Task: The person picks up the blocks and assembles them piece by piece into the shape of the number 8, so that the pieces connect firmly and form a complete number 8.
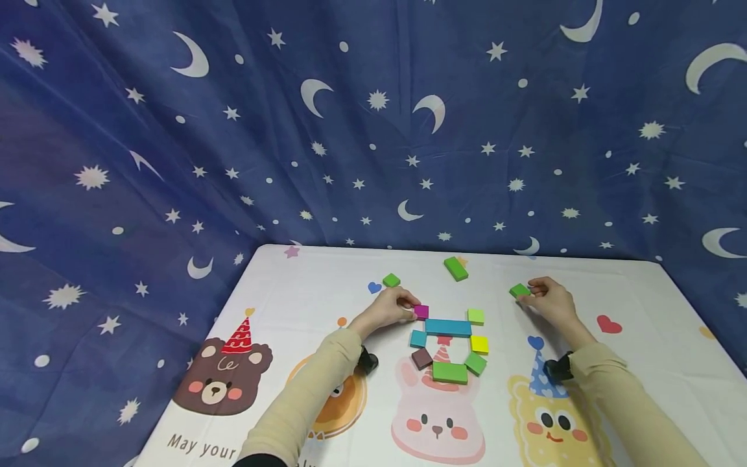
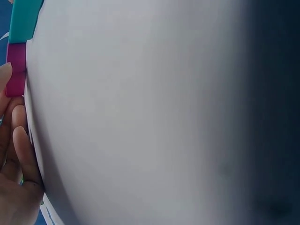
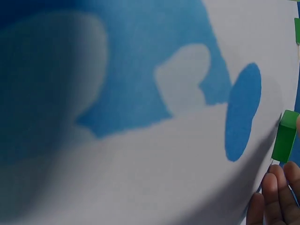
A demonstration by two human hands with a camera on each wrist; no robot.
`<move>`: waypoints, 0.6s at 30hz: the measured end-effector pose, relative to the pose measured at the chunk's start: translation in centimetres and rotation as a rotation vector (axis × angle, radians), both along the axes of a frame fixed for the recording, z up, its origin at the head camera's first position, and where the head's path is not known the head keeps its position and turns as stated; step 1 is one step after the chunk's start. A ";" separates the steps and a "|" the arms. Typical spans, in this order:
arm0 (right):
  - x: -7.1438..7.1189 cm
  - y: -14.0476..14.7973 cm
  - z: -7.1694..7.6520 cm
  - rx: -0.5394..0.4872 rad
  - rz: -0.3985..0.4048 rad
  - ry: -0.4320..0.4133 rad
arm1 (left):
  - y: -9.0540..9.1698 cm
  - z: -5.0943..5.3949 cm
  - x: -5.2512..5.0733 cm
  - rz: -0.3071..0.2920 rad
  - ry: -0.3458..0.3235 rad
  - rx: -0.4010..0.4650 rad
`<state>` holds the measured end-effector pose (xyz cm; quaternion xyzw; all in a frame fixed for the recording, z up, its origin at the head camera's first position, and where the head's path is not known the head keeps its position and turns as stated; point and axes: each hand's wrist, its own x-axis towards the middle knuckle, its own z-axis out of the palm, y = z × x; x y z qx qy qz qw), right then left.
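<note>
Currently pinching magenta block (image 1: 421, 312) in left hand (image 1: 389, 311) at left end of blue bar (image 1: 448, 327), green block (image 1: 519, 290) in right hand (image 1: 553, 305), well apart; might skew bar by pushing magenta too hard.

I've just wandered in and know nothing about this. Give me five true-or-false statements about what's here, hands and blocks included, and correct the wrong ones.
1. The left hand holds a small magenta square block. True.
2. Only one hand holds a block. False: the right hand holds a small green box-shaped block.
3. In the head view, a brown square block lies left of a yellow square block. True.
4. A long blue rectangular block lies farther from the person than the brown square block. True.
5. The backdrop is plain. False: the dark blue fabric backdrop is printed in white.
</note>
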<state>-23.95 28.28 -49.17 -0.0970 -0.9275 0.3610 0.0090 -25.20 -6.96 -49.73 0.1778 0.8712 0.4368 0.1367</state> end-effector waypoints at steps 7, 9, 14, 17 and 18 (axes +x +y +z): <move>-0.1 -0.3 -0.1 0.032 -0.012 -0.009 | 0.0 0.0 -0.1 -0.011 0.017 0.001; -0.1 -0.4 -0.2 0.044 -0.013 -0.006 | 0.0 -0.1 -0.1 -0.011 0.016 0.000; -0.1 -0.6 -0.4 0.070 -0.008 0.011 | 0.0 -0.1 -0.2 -0.016 0.023 0.007; -0.1 -0.5 -0.5 0.087 -0.001 0.023 | 0.0 -0.1 -0.2 -0.015 0.026 0.007; -0.1 -0.5 -0.5 0.092 -0.001 0.025 | 0.0 -0.1 -0.2 -0.015 0.022 0.009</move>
